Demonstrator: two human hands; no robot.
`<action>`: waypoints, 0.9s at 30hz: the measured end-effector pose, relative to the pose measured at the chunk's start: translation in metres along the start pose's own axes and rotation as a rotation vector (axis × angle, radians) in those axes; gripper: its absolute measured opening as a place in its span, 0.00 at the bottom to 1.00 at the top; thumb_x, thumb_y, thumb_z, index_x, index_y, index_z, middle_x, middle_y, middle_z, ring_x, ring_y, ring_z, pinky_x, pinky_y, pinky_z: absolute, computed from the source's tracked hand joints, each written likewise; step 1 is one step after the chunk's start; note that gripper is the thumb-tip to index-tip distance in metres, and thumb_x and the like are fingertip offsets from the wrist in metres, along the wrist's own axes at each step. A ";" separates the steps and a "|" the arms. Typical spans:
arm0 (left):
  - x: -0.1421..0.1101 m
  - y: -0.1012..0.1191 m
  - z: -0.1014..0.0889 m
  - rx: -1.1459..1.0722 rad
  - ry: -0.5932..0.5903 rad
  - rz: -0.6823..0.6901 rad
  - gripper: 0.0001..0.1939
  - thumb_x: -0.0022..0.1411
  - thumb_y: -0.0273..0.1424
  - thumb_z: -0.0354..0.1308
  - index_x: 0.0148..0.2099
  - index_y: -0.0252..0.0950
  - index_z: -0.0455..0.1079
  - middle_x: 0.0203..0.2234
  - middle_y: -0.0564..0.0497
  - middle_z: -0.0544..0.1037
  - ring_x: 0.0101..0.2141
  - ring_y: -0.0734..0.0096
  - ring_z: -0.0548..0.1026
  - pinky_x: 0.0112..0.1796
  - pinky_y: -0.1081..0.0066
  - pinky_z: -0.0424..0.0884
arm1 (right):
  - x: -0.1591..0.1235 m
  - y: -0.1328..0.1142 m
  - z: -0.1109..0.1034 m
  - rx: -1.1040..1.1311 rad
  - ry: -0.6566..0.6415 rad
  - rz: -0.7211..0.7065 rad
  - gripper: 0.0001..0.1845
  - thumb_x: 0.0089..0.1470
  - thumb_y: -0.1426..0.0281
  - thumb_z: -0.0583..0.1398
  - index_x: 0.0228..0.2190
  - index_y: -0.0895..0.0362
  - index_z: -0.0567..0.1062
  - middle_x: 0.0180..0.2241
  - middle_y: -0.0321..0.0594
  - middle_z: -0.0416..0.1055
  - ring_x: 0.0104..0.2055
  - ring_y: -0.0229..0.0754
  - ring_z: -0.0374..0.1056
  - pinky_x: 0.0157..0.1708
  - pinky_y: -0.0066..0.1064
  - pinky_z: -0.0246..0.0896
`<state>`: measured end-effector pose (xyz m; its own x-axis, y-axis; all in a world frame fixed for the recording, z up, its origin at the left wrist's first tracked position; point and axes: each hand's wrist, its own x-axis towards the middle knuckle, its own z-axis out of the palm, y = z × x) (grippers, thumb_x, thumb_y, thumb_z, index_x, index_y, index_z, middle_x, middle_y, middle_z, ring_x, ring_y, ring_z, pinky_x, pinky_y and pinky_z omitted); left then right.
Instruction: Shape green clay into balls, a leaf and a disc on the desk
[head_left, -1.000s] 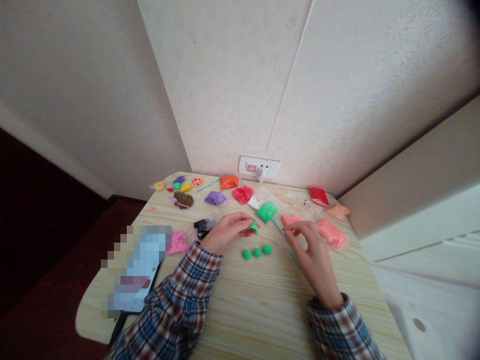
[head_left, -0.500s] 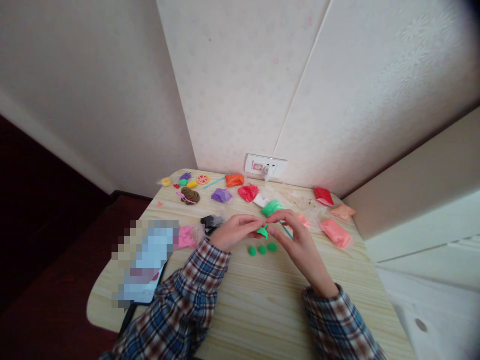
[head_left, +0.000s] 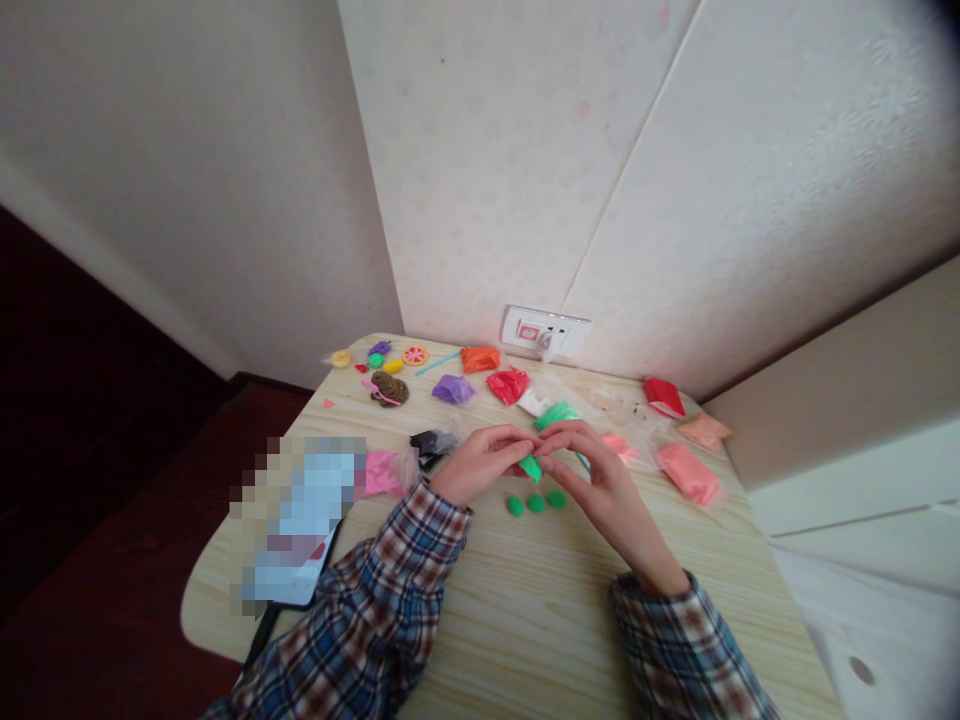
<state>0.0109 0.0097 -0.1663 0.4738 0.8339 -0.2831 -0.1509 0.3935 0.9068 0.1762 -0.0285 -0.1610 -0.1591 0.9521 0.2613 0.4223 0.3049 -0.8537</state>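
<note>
Between my two hands is a small piece of bright green modelling clay point(head_left: 532, 468). My left hand point(head_left: 486, 462) grips it from the left with thumb and fingers pinched together. My right hand point(head_left: 592, 478) pinches it from the right, its thumb and fingertips meeting at the clay. Just below the hands, three darker green clay balls point(head_left: 535, 503) lie in a row on the table. Behind my fingers is a green clay packet point(head_left: 556, 415), partly covered by them. A blue stick near the right fingers is mostly hidden.
Clay packets lie around: pink point(head_left: 380, 472), black point(head_left: 431, 445), purple point(head_left: 453, 389), orange point(head_left: 480, 359), red point(head_left: 508, 385) and coral point(head_left: 688, 474). A tablet-like screen point(head_left: 306, 535), partly pixelated, rests at left. Small clay fruit shapes point(head_left: 415, 355) sit at the back left. A wall socket point(head_left: 546, 332) is behind the table.
The whole view has shifted slightly, so the table items appear farther right. Both hands still hold the green clay, which is turned a little and points further down.
</note>
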 end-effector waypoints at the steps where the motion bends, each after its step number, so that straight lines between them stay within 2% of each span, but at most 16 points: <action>1: 0.000 0.001 0.000 -0.007 0.001 0.000 0.15 0.46 0.39 0.68 0.32 0.33 0.76 0.30 0.51 0.77 0.32 0.72 0.74 0.34 0.74 0.70 | 0.000 0.000 0.000 -0.004 0.008 0.000 0.06 0.55 0.64 0.59 0.32 0.53 0.73 0.40 0.41 0.69 0.47 0.45 0.64 0.51 0.40 0.56; 9: -0.001 0.002 0.002 0.028 -0.044 0.065 0.15 0.49 0.37 0.66 0.37 0.32 0.74 0.36 0.47 0.77 0.39 0.67 0.74 0.41 0.67 0.70 | -0.004 0.001 -0.002 -0.123 0.137 -0.013 0.07 0.56 0.64 0.57 0.32 0.53 0.73 0.39 0.41 0.69 0.44 0.45 0.65 0.46 0.39 0.59; 11: -0.002 0.003 0.001 0.087 -0.011 0.108 0.14 0.50 0.34 0.65 0.38 0.32 0.73 0.37 0.46 0.77 0.39 0.66 0.75 0.42 0.66 0.70 | -0.004 0.002 -0.002 -0.144 0.162 -0.013 0.07 0.56 0.64 0.57 0.32 0.53 0.73 0.39 0.41 0.68 0.44 0.45 0.65 0.45 0.39 0.60; 14: -0.003 0.006 -0.003 0.205 0.110 0.186 0.09 0.54 0.32 0.62 0.38 0.33 0.72 0.38 0.46 0.77 0.39 0.65 0.76 0.43 0.66 0.69 | -0.005 0.003 -0.001 -0.162 0.189 -0.016 0.07 0.56 0.65 0.57 0.32 0.53 0.73 0.39 0.42 0.68 0.44 0.45 0.65 0.44 0.38 0.59; 19: -0.005 0.015 -0.014 0.424 0.366 0.312 0.06 0.58 0.30 0.55 0.37 0.35 0.71 0.36 0.47 0.78 0.36 0.66 0.76 0.38 0.69 0.70 | -0.006 0.010 0.002 -0.181 0.184 -0.024 0.06 0.57 0.66 0.57 0.32 0.53 0.72 0.39 0.41 0.68 0.44 0.46 0.64 0.45 0.39 0.58; 21: -0.007 0.020 -0.019 0.562 0.440 0.384 0.06 0.59 0.30 0.54 0.38 0.36 0.71 0.36 0.47 0.77 0.36 0.66 0.75 0.36 0.70 0.70 | -0.008 0.014 0.005 -0.234 0.170 -0.025 0.06 0.57 0.66 0.56 0.32 0.53 0.72 0.39 0.42 0.67 0.44 0.47 0.63 0.45 0.40 0.58; 24: -0.004 0.032 -0.029 0.826 0.559 0.511 0.07 0.60 0.28 0.52 0.39 0.37 0.71 0.38 0.47 0.76 0.37 0.65 0.74 0.39 0.69 0.69 | -0.010 0.021 0.009 -0.330 0.141 -0.032 0.06 0.57 0.67 0.55 0.33 0.52 0.72 0.40 0.41 0.68 0.45 0.48 0.63 0.47 0.43 0.55; 26: 0.004 0.042 -0.037 1.021 0.665 0.483 0.09 0.61 0.27 0.50 0.41 0.36 0.71 0.40 0.45 0.76 0.39 0.64 0.73 0.43 0.67 0.68 | -0.010 0.024 0.011 -0.366 0.129 -0.045 0.06 0.57 0.67 0.55 0.33 0.52 0.72 0.40 0.41 0.68 0.46 0.48 0.63 0.48 0.44 0.53; 27: 0.009 0.046 -0.041 1.144 0.724 0.401 0.11 0.61 0.26 0.49 0.43 0.35 0.70 0.41 0.44 0.75 0.40 0.63 0.73 0.44 0.66 0.67 | -0.011 0.024 0.012 -0.376 0.127 -0.049 0.06 0.57 0.67 0.54 0.33 0.52 0.72 0.40 0.41 0.68 0.46 0.48 0.63 0.48 0.44 0.52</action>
<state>-0.0275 0.0519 -0.1398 -0.0301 0.9617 0.2726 0.7760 -0.1494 0.6128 0.1778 -0.0315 -0.1899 -0.0855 0.9244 0.3718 0.7179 0.3159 -0.6203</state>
